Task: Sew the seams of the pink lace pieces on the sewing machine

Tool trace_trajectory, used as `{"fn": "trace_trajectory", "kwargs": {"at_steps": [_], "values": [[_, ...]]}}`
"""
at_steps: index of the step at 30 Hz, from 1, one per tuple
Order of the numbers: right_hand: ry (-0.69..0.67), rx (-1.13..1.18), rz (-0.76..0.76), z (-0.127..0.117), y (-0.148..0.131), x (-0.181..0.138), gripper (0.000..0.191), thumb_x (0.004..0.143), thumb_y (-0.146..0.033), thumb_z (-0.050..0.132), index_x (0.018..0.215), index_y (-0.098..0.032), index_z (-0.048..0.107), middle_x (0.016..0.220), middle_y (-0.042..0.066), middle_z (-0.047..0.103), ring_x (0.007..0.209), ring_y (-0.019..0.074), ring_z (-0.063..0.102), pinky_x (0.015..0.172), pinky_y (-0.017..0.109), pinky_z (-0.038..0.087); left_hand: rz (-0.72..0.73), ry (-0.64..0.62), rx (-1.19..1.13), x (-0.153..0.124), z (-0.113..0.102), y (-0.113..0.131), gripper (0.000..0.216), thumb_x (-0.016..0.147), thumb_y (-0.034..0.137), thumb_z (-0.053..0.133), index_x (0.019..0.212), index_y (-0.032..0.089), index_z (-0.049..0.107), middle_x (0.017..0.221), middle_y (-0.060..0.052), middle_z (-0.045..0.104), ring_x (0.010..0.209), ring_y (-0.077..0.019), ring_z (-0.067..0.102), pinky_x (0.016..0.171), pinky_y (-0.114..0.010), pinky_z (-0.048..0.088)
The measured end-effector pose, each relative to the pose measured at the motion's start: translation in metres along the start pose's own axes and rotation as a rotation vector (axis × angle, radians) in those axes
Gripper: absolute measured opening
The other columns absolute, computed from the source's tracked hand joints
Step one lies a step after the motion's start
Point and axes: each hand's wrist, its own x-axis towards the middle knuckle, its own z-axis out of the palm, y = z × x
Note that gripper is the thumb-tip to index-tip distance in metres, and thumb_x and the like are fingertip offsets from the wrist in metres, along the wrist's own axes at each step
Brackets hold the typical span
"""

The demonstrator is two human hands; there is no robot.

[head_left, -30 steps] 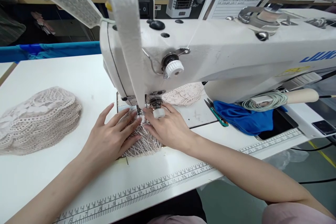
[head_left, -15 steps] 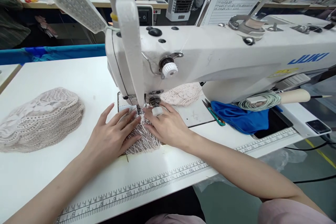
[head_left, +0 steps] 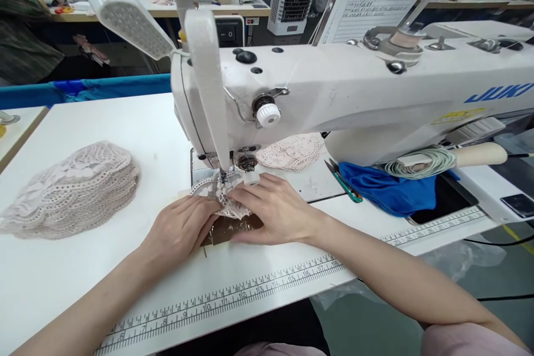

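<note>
A small piece of pale pink lace point(head_left: 217, 192) lies under the presser foot point(head_left: 225, 175) of a white sewing machine point(head_left: 334, 94). My left hand point(head_left: 181, 231) rests on the lace's near edge with its fingers curled and pinched on the fabric. My right hand point(head_left: 273, 208) presses on the lace from the right, fingers together and lying flat, a white thimble-like cap point(head_left: 251, 178) by its fingertip. A brown patch point(head_left: 227, 228) of the table shows between the hands.
A stack of pink lace pieces point(head_left: 70, 189) sits on the white table point(head_left: 104, 267) at left. Another lace piece point(head_left: 292, 151) lies behind the needle. Green-handled snips point(head_left: 344, 183) and blue cloth point(head_left: 387, 189) lie under the machine arm. A ruler strip point(head_left: 233, 300) runs along the front edge. A lamp point(head_left: 129, 16) hangs above.
The lace has been drawn back and bunched near the needle, uncovering a brown patch. My left hand's fingers went from spread flat to curled, and both hands slid toward me.
</note>
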Motion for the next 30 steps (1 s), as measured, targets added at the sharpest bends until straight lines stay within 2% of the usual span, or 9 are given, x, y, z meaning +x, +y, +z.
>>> {"fn": "trace_trajectory", "kwargs": {"at_steps": [2, 3, 7, 10, 13, 17, 21, 26, 30], "values": [[-0.003, -0.07, -0.017, 0.002, -0.001, 0.0, 0.022, 0.092, -0.031, 0.055, 0.101, -0.014, 0.066, 0.099, 0.006, 0.071, 0.084, 0.0178, 0.061, 0.071, 0.031, 0.043, -0.013, -0.005, 0.025, 0.0, -0.001, 0.002, 0.011, 0.09, 0.014, 0.052, 0.1, 0.013, 0.055, 0.09, -0.007, 0.07, 0.079, -0.0158, 0.066, 0.071, -0.028, 0.053], [0.013, -0.098, -0.041, 0.003, -0.002, 0.0, 0.016, 0.092, -0.017, 0.052, 0.096, -0.015, 0.067, 0.098, 0.004, 0.072, 0.083, 0.0161, 0.061, 0.071, 0.03, 0.043, -0.004, -0.025, 0.053, 0.0, -0.002, 0.003, 0.017, 0.089, 0.019, 0.056, 0.105, 0.012, 0.055, 0.095, -0.009, 0.071, 0.084, -0.018, 0.066, 0.074, -0.031, 0.053], [0.13, -0.107, -0.094, 0.007, -0.003, 0.001, 0.029, 0.087, -0.001, 0.044, 0.083, -0.016, 0.068, 0.082, 0.0, 0.073, 0.081, 0.0129, 0.064, 0.065, 0.026, 0.043, -0.021, -0.098, 0.167, 0.001, -0.001, 0.007, 0.051, 0.083, 0.027, 0.059, 0.129, 0.009, 0.048, 0.114, -0.015, 0.067, 0.104, -0.0279, 0.061, 0.086, -0.042, 0.05], [0.187, -0.075, -0.055, 0.006, 0.0, 0.003, 0.033, 0.085, 0.002, 0.043, 0.088, -0.017, 0.07, 0.076, -0.002, 0.073, 0.071, 0.0104, 0.063, 0.057, 0.024, 0.039, -0.157, -0.138, 0.112, 0.005, 0.004, 0.002, 0.049, 0.08, 0.019, 0.054, 0.129, 0.012, 0.052, 0.113, -0.013, 0.065, 0.101, -0.0274, 0.06, 0.083, -0.042, 0.052], [0.131, -0.075, 0.055, 0.001, 0.002, 0.01, 0.038, 0.085, 0.001, 0.042, 0.095, -0.021, 0.072, 0.07, -0.004, 0.07, 0.059, 0.0088, 0.058, 0.051, 0.023, 0.034, -0.253, -0.192, -0.058, 0.014, 0.006, -0.009, 0.039, 0.08, 0.016, 0.049, 0.117, 0.014, 0.062, 0.111, -0.013, 0.063, 0.097, -0.0263, 0.061, 0.08, -0.042, 0.054], [-0.093, -0.098, 0.304, -0.006, 0.003, 0.022, 0.03, 0.095, -0.016, 0.044, 0.088, -0.019, 0.074, 0.065, 0.001, 0.067, 0.054, 0.0103, 0.055, 0.047, 0.024, 0.028, -0.305, -0.265, -0.3, 0.028, -0.002, -0.026, 0.032, 0.091, 0.022, 0.039, 0.102, 0.016, 0.069, 0.107, -0.008, 0.066, 0.091, -0.0188, 0.065, 0.075, -0.031, 0.057], [-0.095, -0.102, 0.403, -0.011, 0.0, 0.028, 0.032, 0.097, -0.022, 0.043, 0.086, -0.014, 0.072, 0.06, 0.002, 0.061, 0.051, 0.0101, 0.051, 0.05, 0.024, 0.031, -0.274, -0.365, -0.226, 0.04, -0.011, -0.034, 0.039, 0.096, 0.022, 0.031, 0.112, 0.009, 0.063, 0.119, -0.008, 0.063, 0.097, -0.0179, 0.065, 0.075, -0.03, 0.057], [-0.029, -0.096, 0.391, -0.013, -0.001, 0.029, 0.041, 0.101, -0.037, 0.038, 0.085, -0.015, 0.069, 0.061, 0.004, 0.059, 0.058, 0.015, 0.057, 0.054, 0.027, 0.034, -0.389, -0.254, -0.086, 0.045, -0.003, -0.025, 0.031, 0.088, 0.037, 0.051, 0.1, 0.015, 0.07, 0.101, -0.004, 0.068, 0.082, -0.0158, 0.064, 0.069, -0.029, 0.057], [-0.009, -0.094, 0.409, -0.012, 0.0, 0.029, 0.046, 0.102, -0.041, 0.035, 0.082, -0.015, 0.068, 0.062, 0.005, 0.061, 0.058, 0.0163, 0.058, 0.054, 0.027, 0.034, -0.395, -0.169, -0.094, 0.043, 0.005, -0.021, 0.027, 0.09, 0.034, 0.052, 0.096, 0.014, 0.069, 0.101, -0.001, 0.068, 0.084, -0.0133, 0.063, 0.07, -0.025, 0.055]]}}
